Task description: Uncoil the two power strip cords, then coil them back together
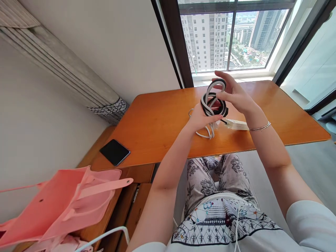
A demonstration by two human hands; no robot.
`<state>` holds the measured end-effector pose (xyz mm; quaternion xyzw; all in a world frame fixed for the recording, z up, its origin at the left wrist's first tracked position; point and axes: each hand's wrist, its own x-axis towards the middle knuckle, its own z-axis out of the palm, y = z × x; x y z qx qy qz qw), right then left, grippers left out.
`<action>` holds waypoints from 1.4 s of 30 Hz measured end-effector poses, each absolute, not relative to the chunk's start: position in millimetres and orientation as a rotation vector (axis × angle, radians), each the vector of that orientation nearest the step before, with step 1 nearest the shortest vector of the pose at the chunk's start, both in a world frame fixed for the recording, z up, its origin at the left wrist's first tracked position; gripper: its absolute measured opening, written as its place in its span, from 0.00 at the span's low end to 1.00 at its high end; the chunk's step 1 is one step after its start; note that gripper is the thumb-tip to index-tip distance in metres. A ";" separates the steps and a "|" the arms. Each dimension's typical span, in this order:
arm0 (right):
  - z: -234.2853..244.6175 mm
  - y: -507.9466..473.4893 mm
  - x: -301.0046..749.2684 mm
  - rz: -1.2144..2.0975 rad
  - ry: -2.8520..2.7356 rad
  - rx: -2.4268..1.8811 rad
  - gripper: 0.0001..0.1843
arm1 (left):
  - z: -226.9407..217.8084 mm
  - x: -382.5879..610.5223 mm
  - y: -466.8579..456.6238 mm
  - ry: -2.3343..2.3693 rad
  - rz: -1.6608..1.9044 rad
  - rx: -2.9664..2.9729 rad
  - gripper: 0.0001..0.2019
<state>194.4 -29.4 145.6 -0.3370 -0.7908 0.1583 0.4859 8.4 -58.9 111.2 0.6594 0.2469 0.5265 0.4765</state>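
Observation:
Above the wooden table, a coiled bundle of black and white cable is up in my hands. My left hand grips the lower part of the coil, its thumb across the front. At the upper loop, my right hand has its thumb and fingers curved around the cable. A white power strip lies on the table just behind the bundle and partly behind my right forearm. Loose white cord rests on the tabletop under my left hand.
A dark phone or small tablet lies at the table's left corner. Beside it, a pink bag hangs open over wooden drawers. The window is beyond the far edge, and a tied curtain hangs at the left.

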 end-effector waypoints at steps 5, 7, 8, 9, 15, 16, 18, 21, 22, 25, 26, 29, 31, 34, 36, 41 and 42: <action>112.4 -47.6 195.8 0.518 -2.111 -0.812 0.41 | 120.1 0.5 -44.4 0.711 1.425 1.441 0.26; 102.5 -50.0 187.3 0.595 -2.089 -0.796 0.45 | 123.0 1.7 -41.5 0.791 1.467 1.429 0.23; 99.3 -50.0 182.9 0.614 -2.065 -0.796 0.46 | 123.8 2.8 -41.2 0.824 1.474 1.445 0.22; 97.1 -49.9 179.1 0.612 -2.038 -0.807 0.47 | 124.2 4.0 -41.4 0.847 1.473 1.464 0.21; 85.7 -83.6 163.7 0.173 -1.675 -1.023 0.32 | 121.6 2.1 -36.2 0.856 1.531 1.364 0.20; 79.5 -95.4 159.2 0.154 -1.599 -1.008 0.25 | 121.4 0.8 -33.2 0.858 1.557 1.320 0.20; 61.8 -117.5 147.2 0.255 -1.545 -0.923 0.12 | 121.6 -1.2 -26.9 0.860 1.604 1.233 0.20; 30.8 -135.0 127.3 0.710 -1.678 -0.936 0.12 | 122.7 -1.4 -20.2 0.857 1.646 1.143 0.20; 22.6 -136.4 122.3 0.890 -1.637 -0.984 0.13 | 122.9 -0.9 -19.5 0.855 1.650 1.130 0.20; 12.8 -136.8 116.5 1.192 -1.579 -0.992 0.15 | 122.4 -0.7 -22.4 0.858 1.652 1.104 0.21; 14.8 -137.6 117.8 1.170 -1.614 -0.956 0.14 | 121.9 -1.7 -24.8 0.866 1.655 1.088 0.22; 29.4 -141.0 129.2 0.814 -1.732 -0.847 0.09 | 119.2 -9.5 -35.0 0.906 1.662 1.015 0.23; 39.3 -138.1 141.5 0.535 -1.739 -0.831 0.10 | 115.8 -19.0 -42.9 0.941 1.648 0.967 0.23; 44.3 -120.7 163.1 0.302 -1.767 -0.917 0.17 | 108.1 -38.5 -53.0 1.011 1.607 0.920 0.21; 41.6 -105.2 175.6 0.295 -1.861 -1.002 0.25 | 101.7 -53.9 -56.9 1.059 1.595 0.890 0.19; 40.0 -83.4 183.1 0.448 -2.194 -1.189 0.39 | 85.3 -96.1 -54.7 1.158 1.577 0.821 0.15; 43.0 -82.9 180.5 0.477 -2.252 -1.223 0.40 | 82.0 -104.6 -52.9 1.172 1.549 0.822 0.15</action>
